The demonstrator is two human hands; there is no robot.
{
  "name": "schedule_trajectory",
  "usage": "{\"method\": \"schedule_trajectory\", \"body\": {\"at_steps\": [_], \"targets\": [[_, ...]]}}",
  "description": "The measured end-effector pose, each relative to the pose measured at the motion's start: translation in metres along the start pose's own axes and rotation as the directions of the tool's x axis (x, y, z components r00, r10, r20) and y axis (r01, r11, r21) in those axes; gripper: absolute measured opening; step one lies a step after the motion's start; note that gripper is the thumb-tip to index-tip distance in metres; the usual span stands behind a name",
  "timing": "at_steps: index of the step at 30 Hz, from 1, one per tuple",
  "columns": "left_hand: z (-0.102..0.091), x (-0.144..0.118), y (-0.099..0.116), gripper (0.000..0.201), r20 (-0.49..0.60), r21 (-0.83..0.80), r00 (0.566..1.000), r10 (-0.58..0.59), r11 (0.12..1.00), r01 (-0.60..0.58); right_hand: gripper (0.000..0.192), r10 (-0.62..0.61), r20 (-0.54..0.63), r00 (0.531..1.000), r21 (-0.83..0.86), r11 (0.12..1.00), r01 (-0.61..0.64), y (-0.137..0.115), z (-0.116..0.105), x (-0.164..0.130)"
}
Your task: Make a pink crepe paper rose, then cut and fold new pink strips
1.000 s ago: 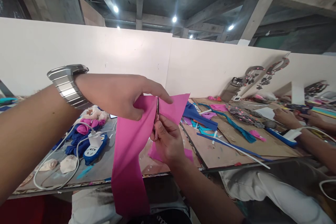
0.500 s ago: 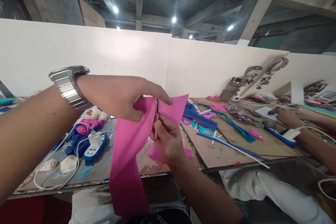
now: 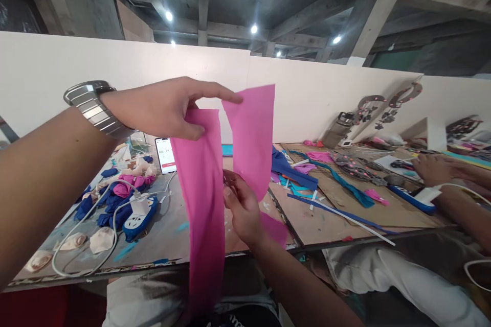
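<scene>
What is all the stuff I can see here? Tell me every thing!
pink cloth: one, pink, held up over the table edge, split into two hanging strips
phone: one, screen lit, on the table behind the cloth
power strip: one, blue and white, table left
blue cloth scraps: several, blue and teal, table middle
co-worker's hand: one, far right
left hand: one, pinching the cloth top, with a silver watch
right hand: one, between the strips; whatever it grips is hidden

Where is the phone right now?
The white-screened phone stands on the table's left half, behind the blue and white power strip, just left of the pink cloth.
</scene>
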State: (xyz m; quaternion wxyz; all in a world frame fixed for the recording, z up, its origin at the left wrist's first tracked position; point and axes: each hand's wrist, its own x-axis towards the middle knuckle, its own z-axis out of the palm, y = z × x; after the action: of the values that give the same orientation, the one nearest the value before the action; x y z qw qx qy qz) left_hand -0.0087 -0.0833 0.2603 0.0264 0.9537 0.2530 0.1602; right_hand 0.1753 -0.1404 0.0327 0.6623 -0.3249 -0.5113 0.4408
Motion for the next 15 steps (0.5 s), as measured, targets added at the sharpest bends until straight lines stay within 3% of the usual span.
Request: {"method": "schedule_trajectory", "body": {"at_steps": [3, 5, 10, 11, 12, 14, 15], "targets": [[-0.001, 0.0, -0.004, 0.079, -0.077, -0.094, 0.996, -0.035, 0.995, 0.028, 0.051, 0.08, 0.144, 0.986, -0.04, 0.996, -0.075, 0.002, -0.007, 0.006], [0.0, 0.001, -0.012, 0.08, -0.163, -0.183, 0.986, -0.03, 0.983, 0.0, 0.044, 0.214, 0.296, 0.931, -0.067, 0.977, -0.203, 0.003, -0.014, 0.011], [0.006, 0.004, -0.043, 0.074, -0.434, -0.282, 0.9, -0.033, 0.954, -0.101, 0.044, 0.378, 0.379, 0.845, -0.18, 0.925, -0.334, 0.012, -0.037, 0.032], [0.007, 0.004, -0.049, 0.075, -0.445, -0.298, 0.894, -0.054, 0.95, -0.091, 0.048, 0.402, 0.386, 0.83, -0.219, 0.914, -0.341, 0.014, -0.041, 0.039], [0.009, 0.004, -0.055, 0.076, -0.451, -0.315, 0.888, -0.089, 0.947, -0.065, 0.05, 0.418, 0.381, 0.824, -0.287, 0.901, -0.325, 0.014, -0.046, 0.049], [0.014, 0.003, -0.067, 0.077, -0.451, -0.337, 0.872, -0.191, 0.941, 0.031, 0.048, 0.35, 0.292, 0.89, -0.553, 0.821, -0.141, 0.013, -0.055, 0.075], [0.016, 0.002, -0.074, 0.077, -0.444, -0.327, 0.86, -0.251, 0.939, 0.106, 0.044, 0.274, 0.235, 0.933, -0.747, 0.664, -0.007, 0.01, -0.06, 0.091]]}}
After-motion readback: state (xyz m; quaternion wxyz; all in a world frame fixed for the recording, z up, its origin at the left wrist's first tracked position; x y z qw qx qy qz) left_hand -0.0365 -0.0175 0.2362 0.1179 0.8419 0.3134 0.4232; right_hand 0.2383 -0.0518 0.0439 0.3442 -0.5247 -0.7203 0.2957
